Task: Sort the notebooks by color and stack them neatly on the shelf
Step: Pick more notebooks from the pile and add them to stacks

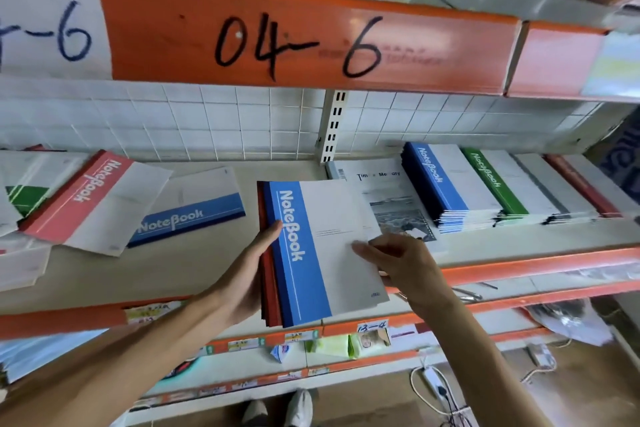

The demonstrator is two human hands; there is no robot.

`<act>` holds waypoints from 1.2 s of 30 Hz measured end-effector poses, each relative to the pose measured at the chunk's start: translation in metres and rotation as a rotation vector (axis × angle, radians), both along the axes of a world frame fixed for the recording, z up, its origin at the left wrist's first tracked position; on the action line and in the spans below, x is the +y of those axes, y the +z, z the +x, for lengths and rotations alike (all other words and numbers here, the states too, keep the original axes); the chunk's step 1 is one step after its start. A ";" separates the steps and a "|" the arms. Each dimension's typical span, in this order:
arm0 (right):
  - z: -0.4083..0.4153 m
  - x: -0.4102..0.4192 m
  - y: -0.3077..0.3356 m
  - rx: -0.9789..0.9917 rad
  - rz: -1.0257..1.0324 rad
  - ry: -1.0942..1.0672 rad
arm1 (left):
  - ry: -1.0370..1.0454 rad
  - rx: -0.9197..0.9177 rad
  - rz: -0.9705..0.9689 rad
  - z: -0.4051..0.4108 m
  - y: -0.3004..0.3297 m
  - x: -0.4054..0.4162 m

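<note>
A small pile of notebooks (322, 250) hangs above the shelf's front edge, a blue-spined one on top and red spines showing beneath. My left hand (246, 274) grips the pile along its spine side. My right hand (394, 258) pinches the right edge of the top blue notebook. On the shelf (145, 274) to the left lie a loose red notebook (93, 201) and a loose blue notebook (194, 208). At the right stand sorted stacks: blue (446, 184), green (498, 184), grey (550, 187) and red (588, 184).
A black-and-white "Time Memory" book (388, 194) lies between the held pile and the blue stack. More loose notebooks (24, 191), one green, lie at the far left. An orange beam marked "04-6" (298, 45) hangs overhead. Lower shelves and floor cables (436, 388) sit below.
</note>
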State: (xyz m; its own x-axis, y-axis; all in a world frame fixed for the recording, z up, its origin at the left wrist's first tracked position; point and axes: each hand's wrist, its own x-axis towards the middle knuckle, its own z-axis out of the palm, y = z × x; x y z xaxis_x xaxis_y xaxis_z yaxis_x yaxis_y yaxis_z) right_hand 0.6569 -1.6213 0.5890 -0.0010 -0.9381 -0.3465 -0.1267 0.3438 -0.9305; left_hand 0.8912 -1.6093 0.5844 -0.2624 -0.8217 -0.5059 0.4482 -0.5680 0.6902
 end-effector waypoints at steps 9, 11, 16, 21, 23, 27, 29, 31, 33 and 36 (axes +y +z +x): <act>0.011 0.003 0.003 -0.015 0.093 0.012 | -0.061 0.049 -0.021 0.020 -0.006 0.001; 0.013 0.003 0.000 -0.001 0.072 -0.031 | -0.048 0.030 -0.015 0.023 -0.007 0.000; 0.004 -0.003 -0.012 0.173 -0.066 -0.210 | -0.037 -0.049 -0.002 0.025 -0.011 -0.004; -0.018 -0.010 -0.008 0.165 -0.095 -0.209 | -0.036 -0.079 -0.003 0.022 -0.008 -0.010; -0.031 -0.016 -0.006 0.170 -0.104 -0.215 | -0.027 -0.083 0.000 0.017 -0.005 -0.014; -0.075 -0.042 -0.001 0.115 -0.139 -0.284 | -0.011 -0.113 0.002 0.000 -0.001 -0.021; -0.103 -0.065 0.007 0.117 -0.175 -0.348 | 0.009 -0.123 0.005 -0.012 0.001 -0.025; -0.139 -0.092 0.014 0.154 -0.196 -0.425 | 0.041 -0.136 0.002 -0.028 0.003 -0.027; -0.173 -0.119 0.018 0.223 -0.178 -0.467 | 0.082 -0.161 -0.003 -0.044 0.005 -0.028; -0.218 -0.153 0.014 0.352 -0.153 -0.443 | 0.163 -0.191 0.011 -0.076 0.006 -0.029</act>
State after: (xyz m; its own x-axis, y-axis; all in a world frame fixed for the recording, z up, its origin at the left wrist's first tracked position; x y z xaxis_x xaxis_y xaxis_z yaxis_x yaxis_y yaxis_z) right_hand 0.4385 -1.7739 0.6026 -0.4950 -0.8613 -0.1146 -0.3122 0.2993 -0.9016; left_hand 0.8152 -1.6384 0.5908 -0.0254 -0.8393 -0.5431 0.3963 -0.5072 0.7653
